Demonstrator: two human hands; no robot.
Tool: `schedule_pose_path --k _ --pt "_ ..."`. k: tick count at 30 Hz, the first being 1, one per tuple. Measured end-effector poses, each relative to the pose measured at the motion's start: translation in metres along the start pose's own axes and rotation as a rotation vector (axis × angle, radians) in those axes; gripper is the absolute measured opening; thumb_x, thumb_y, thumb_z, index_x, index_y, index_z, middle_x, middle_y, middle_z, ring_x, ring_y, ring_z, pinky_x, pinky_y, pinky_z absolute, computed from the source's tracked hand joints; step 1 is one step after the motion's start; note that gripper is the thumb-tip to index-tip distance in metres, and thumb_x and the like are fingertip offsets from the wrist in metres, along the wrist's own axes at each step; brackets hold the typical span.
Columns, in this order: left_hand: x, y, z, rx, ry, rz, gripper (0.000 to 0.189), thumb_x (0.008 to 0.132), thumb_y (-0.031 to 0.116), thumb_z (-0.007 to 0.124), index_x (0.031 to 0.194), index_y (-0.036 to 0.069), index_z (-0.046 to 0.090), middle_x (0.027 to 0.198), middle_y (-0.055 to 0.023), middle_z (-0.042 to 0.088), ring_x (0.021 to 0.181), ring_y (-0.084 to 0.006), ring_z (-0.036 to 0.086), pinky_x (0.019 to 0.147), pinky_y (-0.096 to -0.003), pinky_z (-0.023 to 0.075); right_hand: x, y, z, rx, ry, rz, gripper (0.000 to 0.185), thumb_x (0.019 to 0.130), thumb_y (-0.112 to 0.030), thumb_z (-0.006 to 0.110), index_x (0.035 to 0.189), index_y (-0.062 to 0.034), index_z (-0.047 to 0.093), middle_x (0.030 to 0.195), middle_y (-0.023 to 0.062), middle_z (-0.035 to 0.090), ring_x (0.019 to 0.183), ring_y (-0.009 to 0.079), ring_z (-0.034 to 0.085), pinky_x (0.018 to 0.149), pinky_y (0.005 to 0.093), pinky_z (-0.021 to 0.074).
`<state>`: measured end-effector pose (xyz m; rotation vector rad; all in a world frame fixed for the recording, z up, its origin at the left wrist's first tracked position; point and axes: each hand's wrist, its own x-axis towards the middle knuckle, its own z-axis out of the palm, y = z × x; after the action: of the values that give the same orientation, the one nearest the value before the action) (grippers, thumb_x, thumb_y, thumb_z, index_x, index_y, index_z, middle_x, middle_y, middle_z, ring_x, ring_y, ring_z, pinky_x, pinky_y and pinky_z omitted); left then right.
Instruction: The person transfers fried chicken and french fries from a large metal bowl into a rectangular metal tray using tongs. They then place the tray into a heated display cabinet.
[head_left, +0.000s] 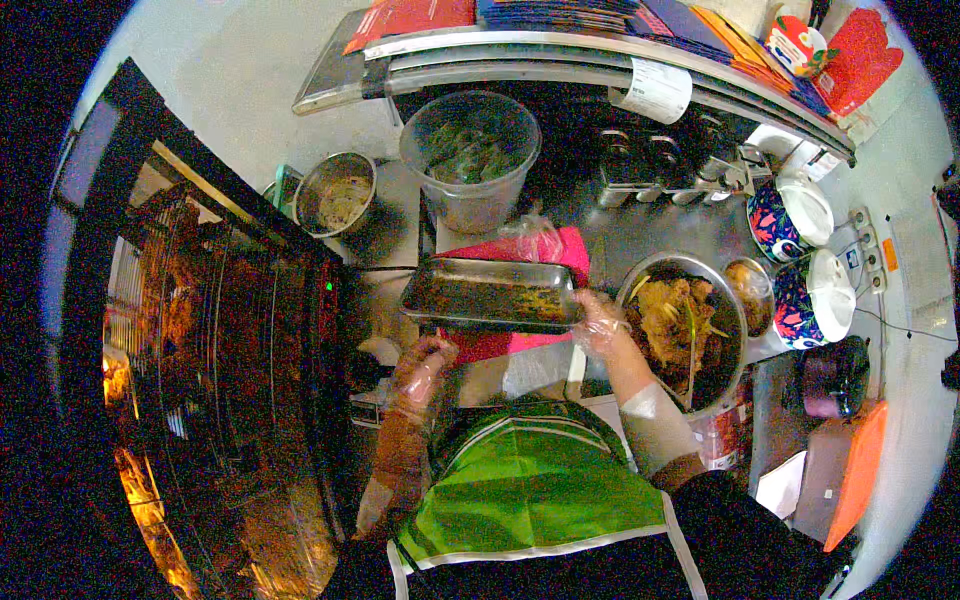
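Note:
A dark rectangular metal pan (480, 294) is held tilted above a bright pink sheet or board (566, 244), with brown residue on its bottom. My right hand (600, 322), in what looks like a clear plastic glove, grips the pan's right end. Just below the pan's front left edge is my left hand (424, 367), also seemingly gloved, with its fingers curled. Whether it pinches something is too blurred to tell. A large round metal bowl (739, 360) of brown fried-looking food (671, 315) stands right of my right hand, with tongs lying in it.
At left, a glass-fronted cabinet (225, 360) glows over brown food. Behind the pan stand a clear plastic tub (480, 195) with dark contents and a metal bowl (337, 195). Metal containers (630, 165) line the back under a shelf (525, 56). Patterned paper tubs (787, 217) sit at right.

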<state>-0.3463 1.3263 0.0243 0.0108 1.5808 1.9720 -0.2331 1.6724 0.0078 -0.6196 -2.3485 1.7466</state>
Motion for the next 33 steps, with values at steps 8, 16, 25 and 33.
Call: schedule_pose_path --k 8,16,25,33 --pt "0.034 0.003 0.007 0.478 0.039 0.011 0.021 0.088 0.022 0.072 0.102 0.007 0.067 0.096 -0.0064 0.067 0.09 -0.0165 0.063 0.08 -0.0331 0.0524 0.102 0.051 0.005 0.397 -0.03 0.432 0.043 0.092 -0.04 0.066 0.114 -0.003 0.07 0.104 0.0138 0.073 0.088 0.0274 0.069 0.076 0.0429 0.0551" --pt "0.025 0.042 0.061 1.309 0.077 0.344 0.05 0.073 0.031 0.078 0.115 0.007 0.066 0.111 -0.0198 0.068 0.105 -0.0416 0.066 0.093 -0.0499 0.0536 0.13 0.041 0.027 -0.259 0.242 0.506 0.035 0.093 -0.025 0.062 0.119 -0.001 0.063 0.11 0.0199 0.071 0.1 0.0335 0.069 0.084 0.0481 0.0546" --pt "0.023 0.017 0.047 1.384 -0.079 0.374 0.053 0.077 0.042 0.073 0.119 0.009 0.066 0.105 -0.0228 0.071 0.095 -0.0449 0.068 0.088 -0.0542 0.0533 0.136 0.094 0.048 -0.079 0.456 0.444 0.038 0.091 -0.019 0.064 0.124 -0.0007 0.055 0.107 0.0232 0.068 0.098 0.0396 0.068 0.086 0.0494 0.0534" --pt "0.028 -0.029 0.05 1.381 0.18 0.18 0.076 0.08 0.051 0.072 0.136 0.003 0.053 0.117 -0.026 0.067 0.107 -0.0458 0.065 0.097 -0.0564 0.0492 0.012 0.04 0.084 -0.407 0.692 -0.074 0.053 0.084 -0.025 0.073 0.125 0.0027 0.054 0.112 0.026 0.067 0.097 0.0422 0.068 0.092 0.0475 0.053"
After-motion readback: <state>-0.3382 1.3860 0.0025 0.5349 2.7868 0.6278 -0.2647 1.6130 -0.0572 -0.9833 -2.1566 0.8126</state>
